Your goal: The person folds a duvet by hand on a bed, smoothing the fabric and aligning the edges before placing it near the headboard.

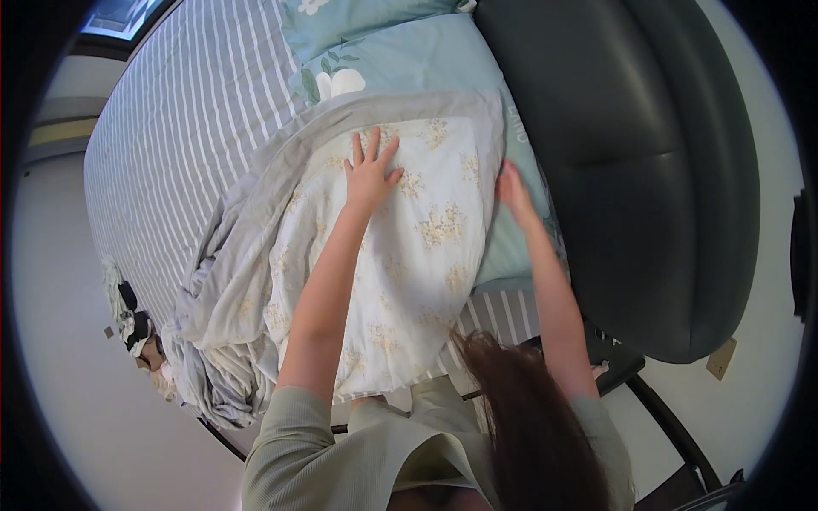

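Note:
A thin quilt (407,264), white with tan flower clusters and a grey border, lies over the near part of the bed. My left hand (370,180) rests on its white face, palm down, fingers spread. At the quilt's right edge, beside the teal pillow (509,247), is my right hand (514,194). Its fingers are close together on the grey border and look closed on it, though the fingertips are partly hidden. Toward the left the quilt bunches into loose grey folds (226,285). A second teal pillow (375,21) with a white flower lies farther off.
A padded black headboard (613,162) rises along the right side. Striped grey and white sheet (200,94) covers the bed. Crumpled clothes (136,328) lie by the bed's left edge. A black-framed piece of furniture (673,426) stands at lower right. My long hair (537,426) hangs in front.

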Demonstrator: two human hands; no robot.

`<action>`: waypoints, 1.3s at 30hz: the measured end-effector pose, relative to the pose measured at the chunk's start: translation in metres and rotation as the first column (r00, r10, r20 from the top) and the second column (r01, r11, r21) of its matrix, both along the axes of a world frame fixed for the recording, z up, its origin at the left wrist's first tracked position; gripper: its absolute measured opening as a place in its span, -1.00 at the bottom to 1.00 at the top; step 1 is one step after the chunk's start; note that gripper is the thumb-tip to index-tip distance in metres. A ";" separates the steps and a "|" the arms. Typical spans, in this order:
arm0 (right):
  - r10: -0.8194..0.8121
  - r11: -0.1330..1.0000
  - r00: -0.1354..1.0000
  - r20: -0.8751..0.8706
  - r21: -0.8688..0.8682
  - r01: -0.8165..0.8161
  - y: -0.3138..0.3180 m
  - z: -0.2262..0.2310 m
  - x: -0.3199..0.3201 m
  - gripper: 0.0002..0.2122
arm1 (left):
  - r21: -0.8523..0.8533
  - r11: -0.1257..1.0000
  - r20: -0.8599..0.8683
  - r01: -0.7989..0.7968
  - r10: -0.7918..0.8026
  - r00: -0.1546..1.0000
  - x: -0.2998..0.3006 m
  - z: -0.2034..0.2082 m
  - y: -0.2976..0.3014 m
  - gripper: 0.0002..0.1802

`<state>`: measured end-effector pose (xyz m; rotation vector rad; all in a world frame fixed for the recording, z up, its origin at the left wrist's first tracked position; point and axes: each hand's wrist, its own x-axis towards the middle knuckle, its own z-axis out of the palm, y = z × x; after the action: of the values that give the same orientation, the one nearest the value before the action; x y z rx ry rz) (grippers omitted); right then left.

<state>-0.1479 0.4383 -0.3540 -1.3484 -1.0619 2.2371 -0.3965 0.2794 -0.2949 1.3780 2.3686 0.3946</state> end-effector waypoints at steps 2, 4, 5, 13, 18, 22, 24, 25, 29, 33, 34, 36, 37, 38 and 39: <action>-0.005 0.960 0.993 -0.118 -0.277 -0.028 -0.063 0.011 0.008 -0.50 | 0.030 0.992 -0.070 -0.121 0.123 0.990 0.004 -0.004 -0.020 -0.40; -0.033 0.948 0.990 -0.135 -0.317 -0.011 -0.107 0.015 0.029 -0.52 | 0.142 0.970 -0.052 -0.199 0.209 0.977 0.030 -0.010 -0.032 -0.41; -0.011 0.936 0.990 -0.139 -0.350 -0.039 -0.126 0.019 0.038 -0.53 | 0.243 0.930 -0.031 -0.274 0.290 0.956 0.045 -0.007 -0.041 -0.42; 0.188 0.879 0.957 -0.221 -0.398 -0.265 -0.222 0.007 0.088 -0.60 | 0.256 0.917 0.176 -0.306 0.267 0.947 0.241 0.067 -0.166 -0.41; 0.571 0.775 0.820 -0.025 -0.312 -0.549 -0.281 -0.005 0.104 -0.64 | -0.008 0.971 0.083 -0.240 0.240 0.967 0.300 0.054 -0.239 -0.25; 0.567 0.819 0.794 0.217 -0.053 -0.571 -0.321 -0.020 0.105 -0.64 | -0.100 0.950 -0.103 -0.296 0.286 0.953 0.290 0.034 -0.262 -0.21; 0.502 0.859 0.827 0.254 -0.030 -0.511 -0.335 -0.018 0.104 -0.63 | -0.086 0.961 -0.072 -0.264 0.259 0.963 0.272 0.019 -0.271 -0.32; 0.457 0.887 0.854 0.249 -0.059 -0.458 -0.339 -0.014 0.104 -0.63 | -0.067 0.969 -0.034 -0.239 0.237 0.971 0.263 0.012 -0.275 -0.42; 0.148 0.984 0.957 0.248 -0.132 -0.118 -0.360 0.009 0.106 -0.67 | -0.266 0.901 0.140 -0.342 0.387 0.911 0.212 0.011 -0.286 -0.59; -0.254 0.957 0.928 0.271 -0.069 0.282 -0.367 0.049 0.135 -0.64 | -0.284 0.589 0.938 -0.757 0.335 -0.092 0.182 0.061 -0.302 -0.67; -0.426 0.893 0.881 0.204 -0.063 0.446 -0.362 0.043 0.154 -0.67 | -0.332 0.552 0.942 -0.765 0.240 -0.236 0.176 0.074 -0.305 -0.66; -0.599 0.792 0.796 0.085 -0.085 0.605 -0.350 0.059 0.185 -0.72 | -0.403 0.489 0.910 -0.774 0.120 -0.398 0.153 0.085 -0.331 -0.62; -0.619 0.781 0.785 0.029 -0.091 0.618 -0.339 0.091 0.192 -0.74 | -0.393 0.476 0.915 -0.787 0.117 -0.386 0.142 0.086 -0.346 -0.62; -0.568 0.822 0.823 0.008 0.051 0.567 -0.328 0.087 0.219 -0.76 | -0.291 0.511 0.956 -0.809 0.177 -0.232 0.139 0.082 -0.345 -0.61; -0.512 0.844 0.859 0.003 0.187 0.503 -0.324 0.076 0.239 -0.78 | -0.190 0.549 0.970 -0.814 0.232 -0.070 0.139 0.079 -0.344 -0.59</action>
<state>0.0913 0.1140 -0.2780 -1.4151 -0.7784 1.6832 -0.2576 -0.0646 -0.2155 -0.1794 1.4596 1.6384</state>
